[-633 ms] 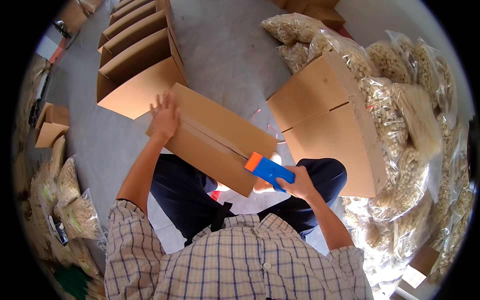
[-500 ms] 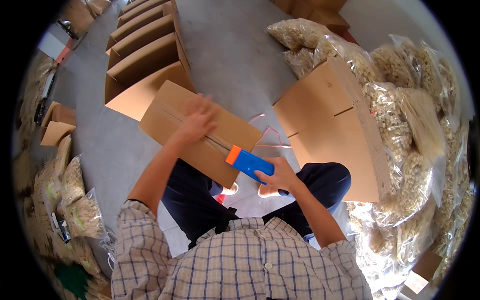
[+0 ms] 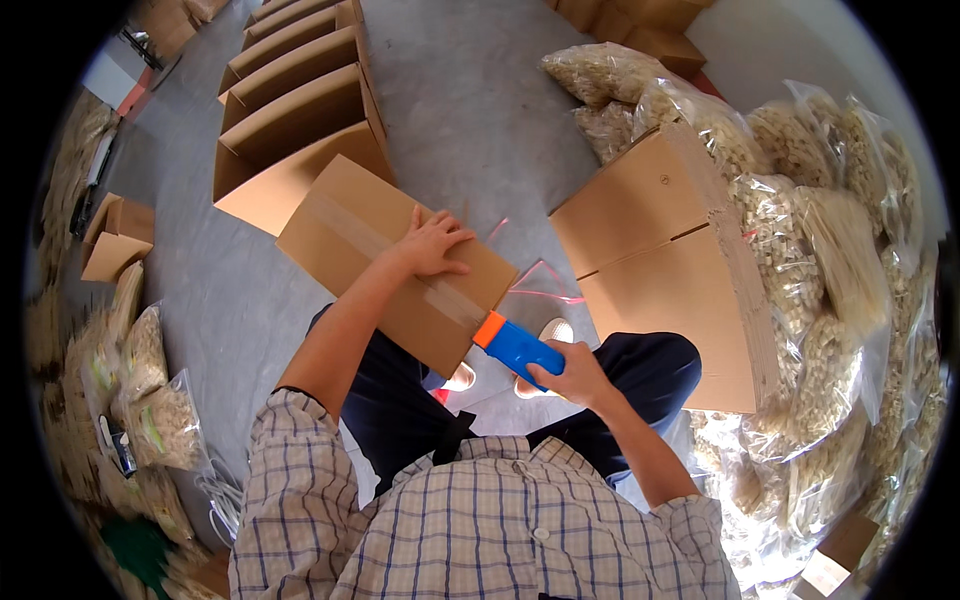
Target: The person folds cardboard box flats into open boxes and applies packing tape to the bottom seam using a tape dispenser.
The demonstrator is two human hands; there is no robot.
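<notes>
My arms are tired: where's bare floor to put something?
The floor is bare beyond the pink string, between the open boxes and cardboard stack; also between those boxes and the small box. Bags crowd both sides; the taped box takes the middle.

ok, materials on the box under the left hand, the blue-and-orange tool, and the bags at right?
Box: most likely corrugated cardboard, matte; plain brown panels, crisp folded edges.

Tool: probably moulded plastic, smooth; even, saturated colour, though metal parts could be hidden.

Bags: clear plastic film, glossy; bright highlights, wrinkles, pale contents showing through. Contents' material: can't tell.
</notes>
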